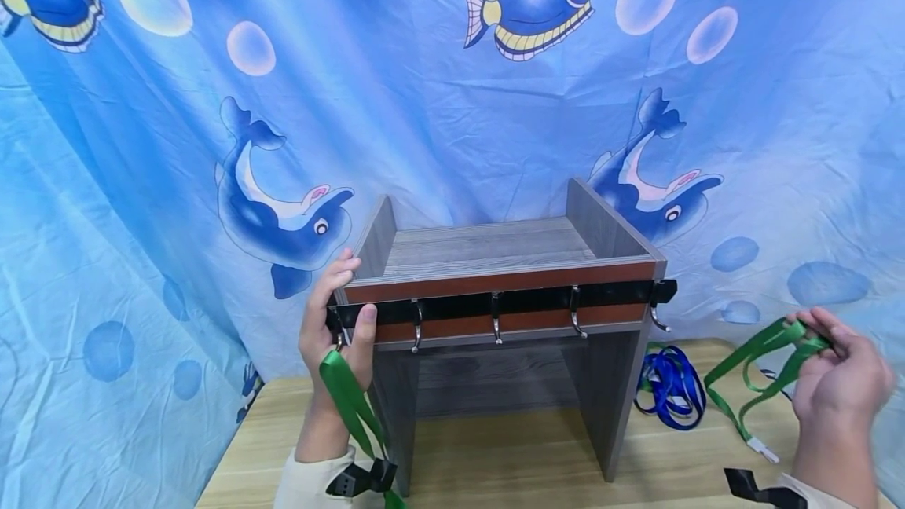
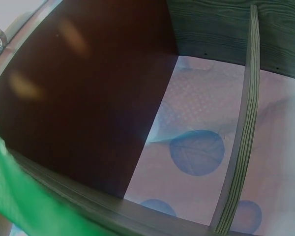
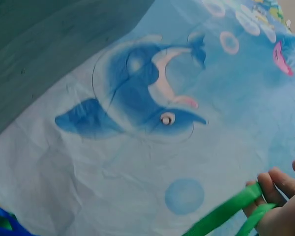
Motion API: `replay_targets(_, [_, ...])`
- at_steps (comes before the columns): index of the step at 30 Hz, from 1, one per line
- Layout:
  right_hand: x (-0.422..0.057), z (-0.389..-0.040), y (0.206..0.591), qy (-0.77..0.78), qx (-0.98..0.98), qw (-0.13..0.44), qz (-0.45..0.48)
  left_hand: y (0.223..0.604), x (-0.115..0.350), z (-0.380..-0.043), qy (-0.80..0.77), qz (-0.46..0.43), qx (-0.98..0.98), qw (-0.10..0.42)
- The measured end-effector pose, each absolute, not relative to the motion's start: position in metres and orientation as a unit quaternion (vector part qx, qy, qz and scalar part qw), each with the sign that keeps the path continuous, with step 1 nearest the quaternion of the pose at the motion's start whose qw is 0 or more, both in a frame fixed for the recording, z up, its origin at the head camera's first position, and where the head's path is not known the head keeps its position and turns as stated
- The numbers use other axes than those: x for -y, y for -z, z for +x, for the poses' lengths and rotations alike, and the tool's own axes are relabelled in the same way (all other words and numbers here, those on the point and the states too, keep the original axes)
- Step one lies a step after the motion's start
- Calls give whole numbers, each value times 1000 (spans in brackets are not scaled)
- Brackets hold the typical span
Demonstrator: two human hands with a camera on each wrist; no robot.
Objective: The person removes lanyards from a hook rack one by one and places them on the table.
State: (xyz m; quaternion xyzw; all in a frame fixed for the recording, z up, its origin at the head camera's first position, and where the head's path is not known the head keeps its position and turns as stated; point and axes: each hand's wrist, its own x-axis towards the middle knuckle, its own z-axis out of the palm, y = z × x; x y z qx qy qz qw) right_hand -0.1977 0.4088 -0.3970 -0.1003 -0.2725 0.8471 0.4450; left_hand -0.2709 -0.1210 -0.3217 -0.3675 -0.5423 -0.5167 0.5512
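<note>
A small grey wooden shelf stands on the table, and a black hook rail with several metal hooks runs across its brown front. My left hand grips the shelf's left front corner, thumb on the rail's end. By that thumb a green lanyard hangs at the leftmost hook; its strap also crosses the left wrist view, blurred. To the right of the shelf, my right hand pinches another green lanyard between thumb and fingers. Its loop droops, with a white clip at the low end.
Blue lanyards lie in a heap on the wooden table, close to the shelf's right side panel. Behind everything hangs a blue curtain printed with dolphins and fish.
</note>
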Motion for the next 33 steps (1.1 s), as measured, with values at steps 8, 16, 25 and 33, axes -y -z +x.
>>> replay_targets(8, [-420,-198,404,-813,267,481,-191,320,120,-272,516,-370,537,556])
replay_targets(16, [-418,-198,399,-808,227,518,-163,321,120,-272,510,-367,543,557])
replay_targets(25, [-419,-193,408,-729,352,507,-296,322,119,-271,514,-363,548,552])
replay_targets(33, [-417,-194,408,-712,362,514,-313,322,121,-271,514,-368,547,549])
